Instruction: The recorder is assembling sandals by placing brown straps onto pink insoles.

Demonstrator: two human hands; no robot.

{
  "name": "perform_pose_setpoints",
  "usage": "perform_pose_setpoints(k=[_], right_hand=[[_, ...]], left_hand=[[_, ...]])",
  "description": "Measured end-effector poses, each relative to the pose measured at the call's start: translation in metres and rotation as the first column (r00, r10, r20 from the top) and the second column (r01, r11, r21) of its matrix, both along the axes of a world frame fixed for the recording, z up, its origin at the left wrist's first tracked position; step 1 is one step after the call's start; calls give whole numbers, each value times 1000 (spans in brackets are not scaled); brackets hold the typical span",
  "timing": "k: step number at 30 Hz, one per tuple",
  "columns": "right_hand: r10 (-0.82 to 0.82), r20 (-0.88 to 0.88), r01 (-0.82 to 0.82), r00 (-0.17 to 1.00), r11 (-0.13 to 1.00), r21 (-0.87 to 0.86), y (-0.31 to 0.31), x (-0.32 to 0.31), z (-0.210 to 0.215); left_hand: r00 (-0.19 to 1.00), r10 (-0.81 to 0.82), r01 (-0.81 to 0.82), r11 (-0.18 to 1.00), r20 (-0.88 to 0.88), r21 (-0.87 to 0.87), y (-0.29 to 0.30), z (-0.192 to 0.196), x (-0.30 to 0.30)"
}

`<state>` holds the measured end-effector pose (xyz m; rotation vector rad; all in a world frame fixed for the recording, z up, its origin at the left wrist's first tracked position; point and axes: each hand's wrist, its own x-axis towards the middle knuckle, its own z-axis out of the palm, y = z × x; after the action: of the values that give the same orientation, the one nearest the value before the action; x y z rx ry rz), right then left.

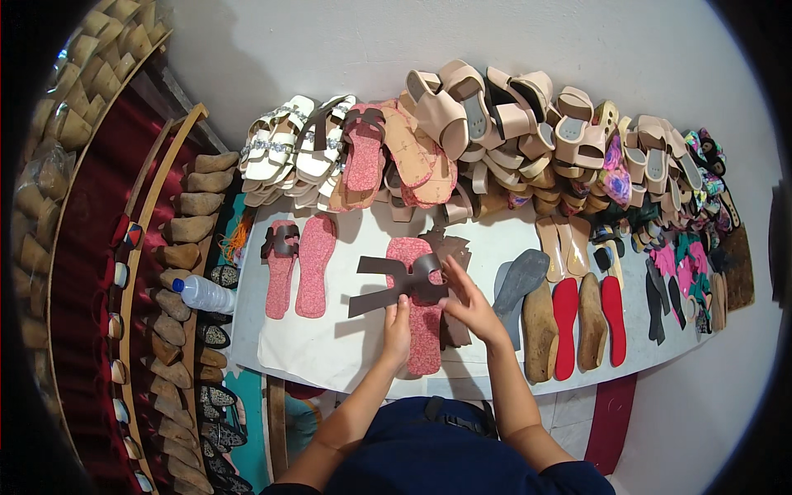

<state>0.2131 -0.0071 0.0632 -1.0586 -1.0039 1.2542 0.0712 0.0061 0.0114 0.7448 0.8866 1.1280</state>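
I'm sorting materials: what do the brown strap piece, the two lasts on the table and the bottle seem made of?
Brown strap piece: leather or synthetic; smooth, slight sheen.
Two lasts: probably wood; tan-brown, mottled, worn-looking surface.
Bottle: likely clear plastic; shiny, see-through body.

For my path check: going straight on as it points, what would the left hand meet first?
The brown strap, which the left hand touches; beyond it, perhaps the pink sole, though depth is unclear.

Forearms (355, 398) reach over table's (470, 386) near edge, elbows bent. Left hand (398, 326) pinching, thumb up, pointing toward far edge. Right hand (474, 307): fingers extended, thumb apart.
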Motion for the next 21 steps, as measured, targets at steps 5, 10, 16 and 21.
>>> perform_pose_setpoints(k=[5,10,16,21], right_hand=[[-156,692,89,705,987,132,-8,-17,0],[-409,879,197,245,909,368,-6,-18,-2],[-455,881,189,129,884,428,-3,-21,0],[-478,871,177,111,872,456,0,-19,-10]], left_hand=[[997,17,-15,1000,-78,23,3,11,0],[987,48,-44,999,-156,33,0,3,2],[979,49,-48,999,-199,12,1,4,8],[956,120,-92,989,-269,116,4,-2,10]])
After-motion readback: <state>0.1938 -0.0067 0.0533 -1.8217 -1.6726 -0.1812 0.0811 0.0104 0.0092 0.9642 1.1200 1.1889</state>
